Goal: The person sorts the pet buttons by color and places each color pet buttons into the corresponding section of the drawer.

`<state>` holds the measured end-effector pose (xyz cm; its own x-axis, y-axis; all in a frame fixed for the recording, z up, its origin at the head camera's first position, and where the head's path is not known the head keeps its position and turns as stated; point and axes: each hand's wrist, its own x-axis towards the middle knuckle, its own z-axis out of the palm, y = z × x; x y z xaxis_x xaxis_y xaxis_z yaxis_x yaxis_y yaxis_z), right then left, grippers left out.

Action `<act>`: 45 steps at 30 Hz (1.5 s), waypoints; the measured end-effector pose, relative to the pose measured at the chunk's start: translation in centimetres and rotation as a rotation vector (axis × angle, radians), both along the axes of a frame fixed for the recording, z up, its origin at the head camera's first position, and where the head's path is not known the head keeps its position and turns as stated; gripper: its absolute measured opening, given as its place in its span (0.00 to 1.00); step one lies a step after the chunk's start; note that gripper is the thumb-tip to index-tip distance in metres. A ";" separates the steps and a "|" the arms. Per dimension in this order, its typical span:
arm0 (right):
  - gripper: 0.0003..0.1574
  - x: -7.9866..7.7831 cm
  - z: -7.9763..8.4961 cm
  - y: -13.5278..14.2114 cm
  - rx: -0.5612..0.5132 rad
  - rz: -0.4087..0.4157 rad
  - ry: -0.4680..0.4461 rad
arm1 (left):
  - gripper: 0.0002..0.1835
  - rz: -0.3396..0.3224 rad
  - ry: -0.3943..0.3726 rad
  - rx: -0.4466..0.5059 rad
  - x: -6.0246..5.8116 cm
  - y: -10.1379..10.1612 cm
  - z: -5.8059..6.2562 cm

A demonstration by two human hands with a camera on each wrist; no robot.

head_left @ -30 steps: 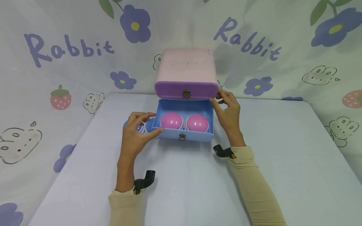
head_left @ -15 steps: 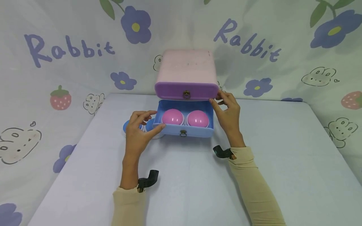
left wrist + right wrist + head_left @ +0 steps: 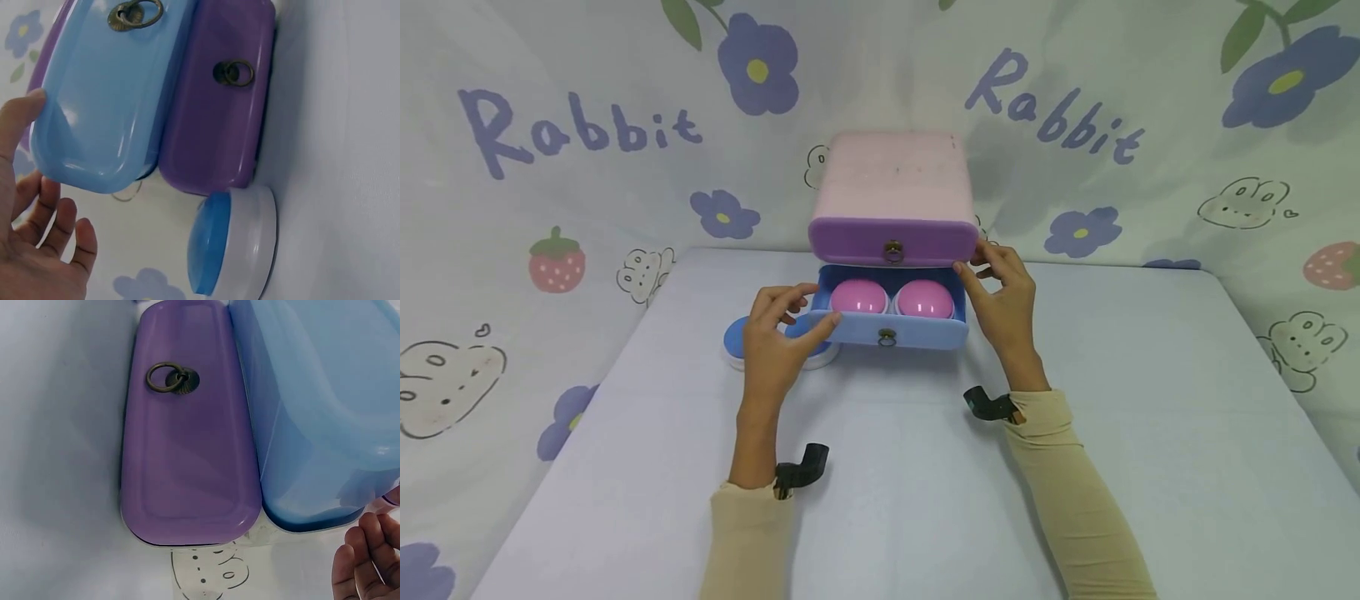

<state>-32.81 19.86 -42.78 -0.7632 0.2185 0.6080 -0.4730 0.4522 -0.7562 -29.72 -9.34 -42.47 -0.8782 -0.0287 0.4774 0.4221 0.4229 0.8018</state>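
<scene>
A small drawer cabinet with a pale pink top has its blue middle drawer partly pulled out. Two pink dome-topped round buttons with white rims lie in that drawer. My left hand holds the drawer's left front corner, thumb on the front edge and index finger at the side. At the cabinet's right front edge, just under the purple top drawer, my right hand grips with thumb and fingers. A purple bottom drawer is pushed in below, as the left wrist view shows.
Two blue dome-topped buttons on white bases stand on the table left of the cabinet, partly behind my left hand. One blue button sits close by the bottom drawer. A printed cloth hangs behind the white table.
The blue drawer has slid further into the cabinet, carrying the pink buttons back. My left hand has moved forward and slightly right with it. My right hand has stayed in place.
</scene>
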 end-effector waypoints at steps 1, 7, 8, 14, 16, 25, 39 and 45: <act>0.28 0.0 0.0 0.0 -0.001 0.001 0.001 | 0.25 -0.001 0.000 0.003 -0.1 0.1 0.0; 0.28 -0.2 0.1 0.1 -0.013 0.009 0.023 | 0.25 0.011 0.020 0.015 -0.7 0.5 -0.1; 0.28 -0.2 0.0 0.1 -0.016 0.009 0.025 | 0.25 0.013 0.025 0.017 -0.8 0.6 0.0; 0.28 -0.2 0.0 0.0 -0.023 0.007 0.017 | 0.26 0.024 0.030 0.022 -1.3 1.0 -0.1; 0.28 -0.1 0.1 -0.1 -0.023 0.004 0.016 | 0.26 0.027 0.029 0.021 -1.6 1.0 -0.2; 0.25 2.0 2.9 -1.4 -0.029 0.001 0.013 | 0.26 0.034 0.056 0.016 -2.3 1.2 -0.1; 0.25 1.9 2.9 -1.5 -0.027 0.011 0.016 | 0.26 0.072 0.059 0.001 -3.0 1.3 -0.3; 0.25 2.0 3.0 -1.6 -0.025 0.007 0.002 | 0.27 0.089 0.060 -0.003 -3.2 1.4 -0.3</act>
<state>-30.77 18.29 -39.79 -0.7633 0.2286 0.6043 -0.4777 0.4300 -0.7661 -32.96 -7.89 -42.73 -0.8418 -0.1038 0.5297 0.4303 0.4635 0.7746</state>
